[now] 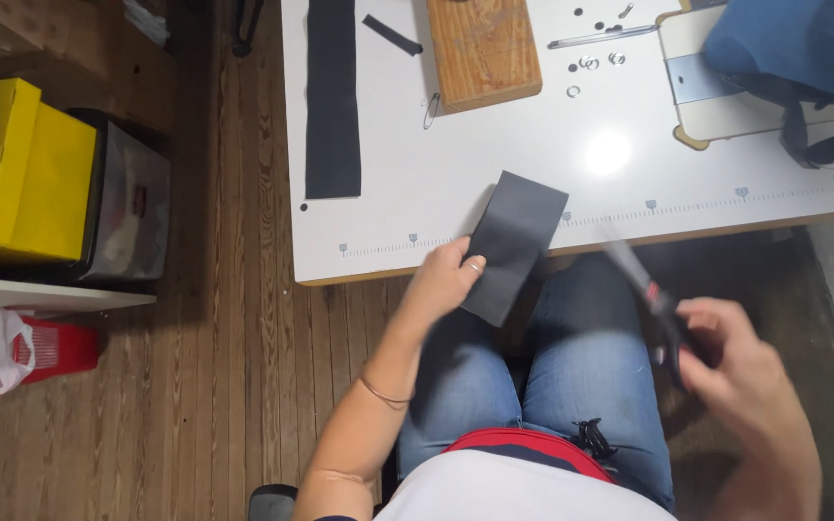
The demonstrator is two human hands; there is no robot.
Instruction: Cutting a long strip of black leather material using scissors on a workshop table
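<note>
At the table's near edge, over the lap:
Black fabric piece (514, 241): one, half on the white table (436, 183), half overhanging; looks light and limp, best pinched at an edge.
Left hand (441, 282): pinching its lower left edge.
Right hand (740, 371): clenched on blurred scissors (653, 299), one pair.
Black strips: one long (330, 96), one short (391, 34).
Wooden block (483, 48): one.

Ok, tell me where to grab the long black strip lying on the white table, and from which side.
Take the long black strip by its near short end, coming from the table's front edge. It lies flat and lengthwise away from the person, so that end is closest, with bare table below it. The left hand holds a black fabric piece; the right hand holds scissors.
</note>
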